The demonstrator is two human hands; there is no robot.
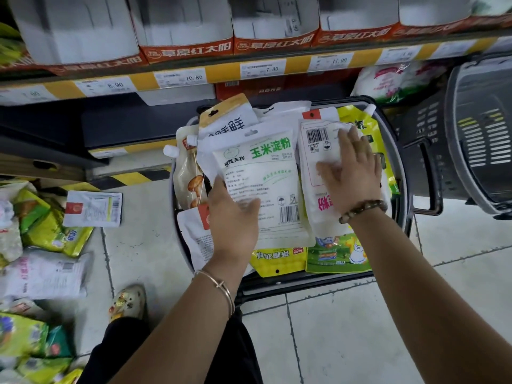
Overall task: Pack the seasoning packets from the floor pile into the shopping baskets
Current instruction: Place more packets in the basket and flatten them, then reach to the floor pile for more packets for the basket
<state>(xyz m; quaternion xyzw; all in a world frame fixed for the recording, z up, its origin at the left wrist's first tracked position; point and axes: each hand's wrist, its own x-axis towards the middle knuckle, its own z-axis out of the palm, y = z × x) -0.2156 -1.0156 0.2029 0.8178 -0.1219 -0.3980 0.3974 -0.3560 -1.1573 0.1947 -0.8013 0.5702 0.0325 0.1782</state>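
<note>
A dark shopping basket [403, 173] on the floor is filled with seasoning packets. My left hand [231, 217] grips the lower left edge of a white cornstarch bag with green lettering [266, 173], thumb on top of it. My right hand [350, 167] lies flat, fingers straight, pressing on a white bag with a barcode [318, 151] at the right side of the basket. Yellow and green packets [335, 256] lie under them. The floor pile of packets [41, 245] spreads along the left edge of the view.
A second dark basket [482, 151] lies tipped at the right. Shelves with red and white boxes [188, 48] and price tags run across the top. A loose white packet [92, 209] lies on the tiles. My shoe [127, 302] is near the pile.
</note>
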